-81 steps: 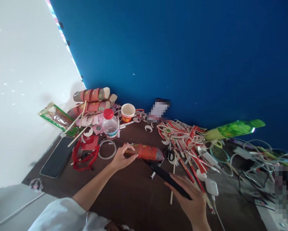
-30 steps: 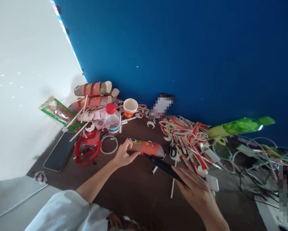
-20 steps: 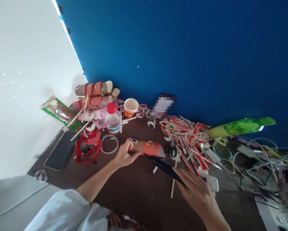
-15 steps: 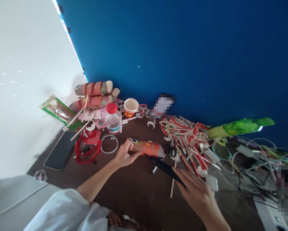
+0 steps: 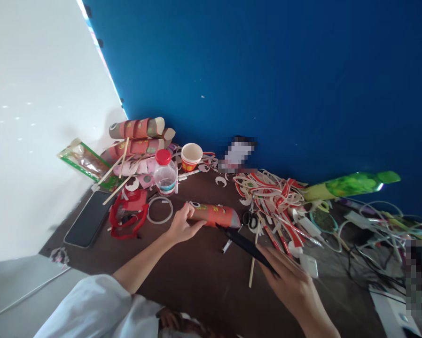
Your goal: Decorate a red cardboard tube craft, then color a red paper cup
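Note:
My left hand (image 5: 183,224) is closed on the head end of a rolled paper fish (image 5: 216,215), thumb in front and fingers behind. The fish is a red and brown tube with a round white eye and yellow print, lying sideways just above or on the brown table (image 5: 197,277). A long black stapler (image 5: 248,246) is gripped in my right hand (image 5: 290,284). Its narrow tip meets the lower edge of the fish, near the tail; whether its jaws are around the paper I cannot tell. Part of the stapler is hidden behind my fingers.
Finished-looking paper fish (image 5: 136,129) are stacked at the back left, near a bottle (image 5: 165,176) and a paper cup (image 5: 191,157). A phone (image 5: 87,219) lies at left. Scissors (image 5: 249,219), a wooden stick (image 5: 253,267) and tangled red-white strips (image 5: 270,192) sit at right.
The stapler has tilted slightly and its tip has come up against the lower edge of the paper fish. My left hand stays in place on the fish.

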`<move>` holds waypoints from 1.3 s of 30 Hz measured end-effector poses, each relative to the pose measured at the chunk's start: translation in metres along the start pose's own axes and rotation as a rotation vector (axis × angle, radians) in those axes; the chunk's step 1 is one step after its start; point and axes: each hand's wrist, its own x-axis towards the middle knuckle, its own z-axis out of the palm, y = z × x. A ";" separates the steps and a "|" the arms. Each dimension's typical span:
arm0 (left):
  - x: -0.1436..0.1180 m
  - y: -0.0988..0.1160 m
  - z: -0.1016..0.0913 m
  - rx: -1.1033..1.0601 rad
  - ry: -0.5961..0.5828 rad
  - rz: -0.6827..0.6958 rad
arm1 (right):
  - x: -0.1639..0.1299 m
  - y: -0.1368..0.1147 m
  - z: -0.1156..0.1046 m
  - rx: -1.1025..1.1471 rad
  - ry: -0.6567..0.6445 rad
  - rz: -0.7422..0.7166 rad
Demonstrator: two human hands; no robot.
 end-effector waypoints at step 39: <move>0.001 0.002 -0.001 0.056 0.003 0.246 | 0.035 0.001 -0.012 0.208 -0.089 0.126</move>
